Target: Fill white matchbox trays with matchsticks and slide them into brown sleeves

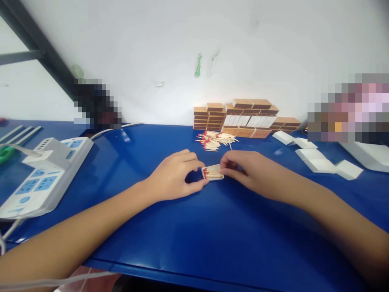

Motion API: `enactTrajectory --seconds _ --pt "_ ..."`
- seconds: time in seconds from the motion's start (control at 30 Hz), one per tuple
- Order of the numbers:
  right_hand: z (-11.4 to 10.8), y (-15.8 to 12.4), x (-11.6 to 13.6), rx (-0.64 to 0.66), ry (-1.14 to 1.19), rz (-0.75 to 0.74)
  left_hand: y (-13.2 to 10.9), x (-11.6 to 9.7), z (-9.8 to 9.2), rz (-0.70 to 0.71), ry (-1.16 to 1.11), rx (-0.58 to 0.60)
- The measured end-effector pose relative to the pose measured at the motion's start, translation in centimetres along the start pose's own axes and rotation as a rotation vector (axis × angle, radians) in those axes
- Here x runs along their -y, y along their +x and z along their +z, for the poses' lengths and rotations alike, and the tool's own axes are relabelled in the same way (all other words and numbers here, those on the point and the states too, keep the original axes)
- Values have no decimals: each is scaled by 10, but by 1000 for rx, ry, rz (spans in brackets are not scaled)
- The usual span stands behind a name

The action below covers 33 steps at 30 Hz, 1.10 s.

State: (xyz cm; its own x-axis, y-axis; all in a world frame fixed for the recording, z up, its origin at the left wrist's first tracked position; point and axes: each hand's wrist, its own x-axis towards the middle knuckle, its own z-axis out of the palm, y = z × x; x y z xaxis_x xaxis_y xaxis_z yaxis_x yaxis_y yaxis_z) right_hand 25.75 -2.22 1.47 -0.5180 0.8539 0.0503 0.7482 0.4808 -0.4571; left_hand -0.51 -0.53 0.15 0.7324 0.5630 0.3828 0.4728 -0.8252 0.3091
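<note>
Here, your left hand [179,174] is pinching the left end of the matchbox tray [215,178] on the worktop [188,231], below the loose matches [212,140]; your right hand [240,164] is pinching its right end, ideally pressing lightly.

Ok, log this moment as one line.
left hand: holds tray, left end; right hand: at tray's right end; tray: red-headed matches inside; loose matches: heaped beyond tray; matchboxes: stacked by wall
</note>
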Motion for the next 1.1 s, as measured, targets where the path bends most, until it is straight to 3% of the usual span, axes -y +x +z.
enactTrajectory --seconds 0.2,0.4,0.57,0.77,0.93,1.1 --pt "4 2 6 -17 60 -16 -1 1 0 5 0 -2" --pt "1 8 -19 -218 -23 -39 -1 -2 -1 46 -52 -34" --pt "7 12 -34 -113 9 -39 -1 -5 -2 79 -82 -15" --pt "3 7 -9 -160 59 -17 -1 -1 -1 2 -2 -17" --pt "4 2 9 -116 64 -23 0 0 -1 -15 0 -4" --pt "13 18 -9 -336 65 8 -1 -5 -1 60 -75 7"
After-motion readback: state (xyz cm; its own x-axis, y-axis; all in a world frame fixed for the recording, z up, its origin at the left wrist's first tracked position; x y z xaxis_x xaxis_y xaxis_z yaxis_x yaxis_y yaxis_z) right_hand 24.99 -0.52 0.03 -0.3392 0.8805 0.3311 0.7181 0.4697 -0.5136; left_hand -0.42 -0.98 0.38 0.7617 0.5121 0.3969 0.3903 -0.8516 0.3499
